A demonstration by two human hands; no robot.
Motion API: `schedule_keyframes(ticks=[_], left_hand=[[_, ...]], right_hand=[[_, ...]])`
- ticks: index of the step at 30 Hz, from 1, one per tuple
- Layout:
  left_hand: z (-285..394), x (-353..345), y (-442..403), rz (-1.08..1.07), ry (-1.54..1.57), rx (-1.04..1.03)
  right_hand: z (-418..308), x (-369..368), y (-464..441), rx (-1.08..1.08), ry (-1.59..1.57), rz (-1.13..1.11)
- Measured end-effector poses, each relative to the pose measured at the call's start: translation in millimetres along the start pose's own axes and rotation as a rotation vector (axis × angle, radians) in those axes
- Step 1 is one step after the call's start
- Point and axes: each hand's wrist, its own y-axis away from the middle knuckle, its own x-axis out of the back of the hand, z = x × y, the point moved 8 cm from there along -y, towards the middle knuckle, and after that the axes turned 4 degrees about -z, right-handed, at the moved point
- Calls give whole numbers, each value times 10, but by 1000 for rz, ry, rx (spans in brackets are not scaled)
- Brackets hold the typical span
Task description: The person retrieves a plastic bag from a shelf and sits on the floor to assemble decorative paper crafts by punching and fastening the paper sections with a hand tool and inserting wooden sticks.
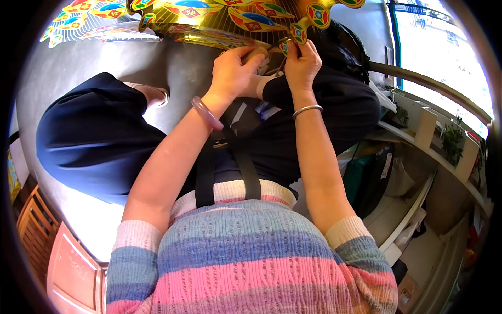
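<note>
A shiny gold decorated sheet (209, 23), printed with red, blue and green motifs, spreads across the top of the head view. My left hand (232, 73), with a purple bangle at the wrist, is closed just below its near edge. Beside those fingertips is a crumpled beige piece (260, 56), partly hidden; I cannot tell whether it is paper or cloth. My right hand (303, 65), wearing a silver bangle, pinches the sheet's scalloped edge by a small round motif. The fingers of both hands are bent, thumbs toward each other.
A black plastic bag (342, 49) stands to the right of my hands, near a curved rail (429, 86). Shelving (418, 136) with plants runs along the right. A wooden stool (73, 267) is at lower left. My spread knees flank the grey floor (180, 78).
</note>
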Motion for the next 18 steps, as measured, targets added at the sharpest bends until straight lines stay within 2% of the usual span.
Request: schedule_keyframes(ticks=[6, 9, 12, 18], left_hand=[[265, 81, 48, 3, -174, -126], [234, 112, 80, -19, -220, -97], [41, 168, 150, -39, 11, 81], [42, 73, 128, -32, -47, -5]], right_hand=[[44, 0, 6, -6, 46, 7], [38, 16, -6, 20, 95, 23], [141, 24, -29, -36, 114, 17], [180, 37, 17, -105, 107, -7]])
